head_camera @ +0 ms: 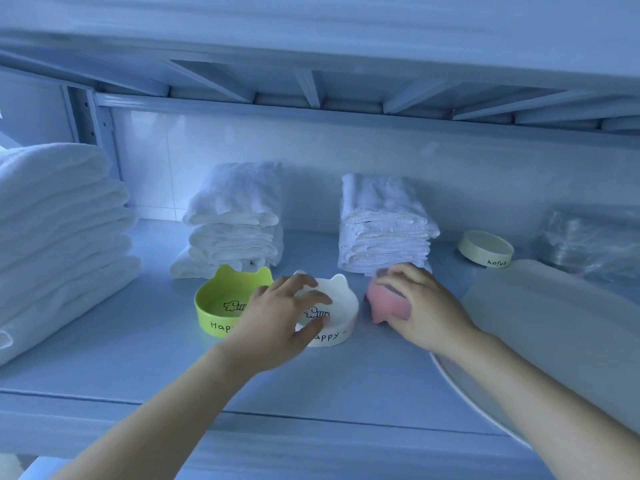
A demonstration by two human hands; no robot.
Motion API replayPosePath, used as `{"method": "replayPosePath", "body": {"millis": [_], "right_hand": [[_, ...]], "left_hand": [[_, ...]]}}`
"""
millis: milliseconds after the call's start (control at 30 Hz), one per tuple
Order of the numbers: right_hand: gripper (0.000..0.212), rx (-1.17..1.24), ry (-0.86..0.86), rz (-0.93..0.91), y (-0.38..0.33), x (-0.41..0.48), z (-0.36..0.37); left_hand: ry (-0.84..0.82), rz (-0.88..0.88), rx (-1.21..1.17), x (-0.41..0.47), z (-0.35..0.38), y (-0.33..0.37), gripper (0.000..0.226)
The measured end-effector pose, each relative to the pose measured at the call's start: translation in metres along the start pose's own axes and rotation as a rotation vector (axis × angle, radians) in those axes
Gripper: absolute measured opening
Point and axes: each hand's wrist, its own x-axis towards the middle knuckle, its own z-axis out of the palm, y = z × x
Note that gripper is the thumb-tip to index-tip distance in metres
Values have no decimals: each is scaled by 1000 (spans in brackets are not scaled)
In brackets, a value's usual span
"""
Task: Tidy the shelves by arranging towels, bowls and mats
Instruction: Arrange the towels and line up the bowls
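On the shelf (pixel 145 368) stand a green cat-eared bowl (pixel 216 303) and, touching its right side, a white cat-eared bowl (pixel 343 303). My left hand (pixel 282 315) grips the white bowl's near rim, fingers inside and thumb on the outer wall. A pink bowl (pixel 384 304) is tipped on its side just right of the white one; my right hand (pixel 420 306) holds it from above, fingers curled over it. Behind the bowls stand two stacks of folded white towels, the left stack (pixel 233 220) and the right stack (pixel 382 221).
A tall pile of large white towels (pixel 59 230) fills the shelf's left end. A cream round bowl (pixel 485 249) stands at the back right, beside clear plastic packaging (pixel 588 240). A large white mat or tray (pixel 561 341) covers the right side. Another shelf hangs close above.
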Motion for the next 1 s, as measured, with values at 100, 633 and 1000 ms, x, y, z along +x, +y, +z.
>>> {"method": "replayPosePath", "body": {"millis": [100, 633, 1000], "right_hand": [[63, -108, -133, 56, 15, -4, -5], [47, -37, -22, -70, 52, -27, -8], [50, 140, 71, -203, 69, -55, -30]], "left_hand": [[-2, 4, -55, 21, 11, 28, 27], [-12, -147, 2, 45, 48, 70, 58], [85, -32, -99, 56, 52, 99, 57]]}}
